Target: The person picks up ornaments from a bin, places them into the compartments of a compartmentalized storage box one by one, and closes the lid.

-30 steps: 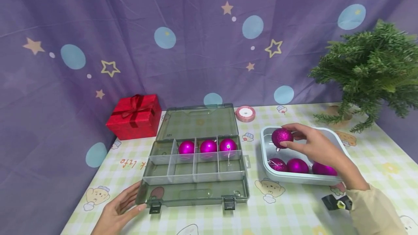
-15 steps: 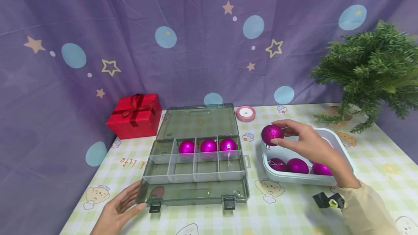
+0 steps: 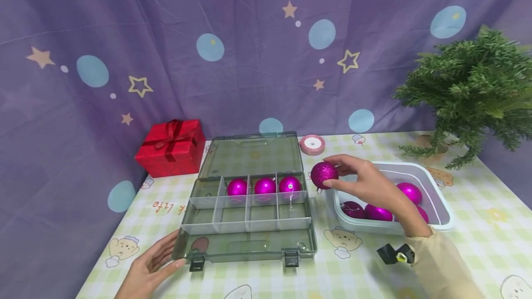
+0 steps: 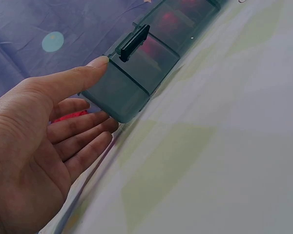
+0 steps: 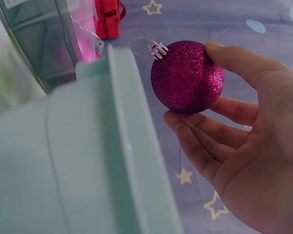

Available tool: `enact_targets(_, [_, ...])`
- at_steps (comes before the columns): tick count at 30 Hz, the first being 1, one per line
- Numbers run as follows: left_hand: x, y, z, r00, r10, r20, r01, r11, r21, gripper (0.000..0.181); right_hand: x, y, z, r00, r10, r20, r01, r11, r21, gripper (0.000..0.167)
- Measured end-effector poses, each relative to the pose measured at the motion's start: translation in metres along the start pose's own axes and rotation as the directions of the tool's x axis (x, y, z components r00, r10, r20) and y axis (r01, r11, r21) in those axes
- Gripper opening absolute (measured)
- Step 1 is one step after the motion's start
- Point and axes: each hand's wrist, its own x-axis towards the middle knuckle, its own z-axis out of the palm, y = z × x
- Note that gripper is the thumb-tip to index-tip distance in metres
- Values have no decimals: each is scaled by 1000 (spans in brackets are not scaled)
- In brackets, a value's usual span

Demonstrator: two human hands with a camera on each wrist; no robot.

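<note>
Rested the left hand (image 3: 145,269), with fingers loosely straight, against the divided case (image 3: 232,246); pinched the glittery ball (image 3: 323,175), between case and tub (image 3: 365,226), in the right hand (image 3: 367,183); probably needed to keep its cap (image 5: 158,49) clear of the tub.

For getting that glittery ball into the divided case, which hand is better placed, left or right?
Right, most likely. The right hand holds the glittery ball near the right side of the divided case, while the left hand holds no ball and touches the case's near left corner.
</note>
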Motion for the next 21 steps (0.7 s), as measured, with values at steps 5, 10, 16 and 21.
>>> enact_targets(5, [1,0,0,1000,-9,2,9,1000,-4,80,6,-1,11,1000,-21,22,21,1000,-1,46])
enact_targets(10, [1,1,1,1000,-13,-2,13,1000,1,80,10,0,23,998,-38,49,37,999,10,48])
enact_targets(16, [2,1,1,1000,-17,0,17,1000,4,81,15,-4,35,996,-41,79,37,998,44,50])
enact_targets(21, [2,-1,0,1000,-9,1,9,1000,-5,81,18,-5,44,994,-48,102,41,996,75,49])
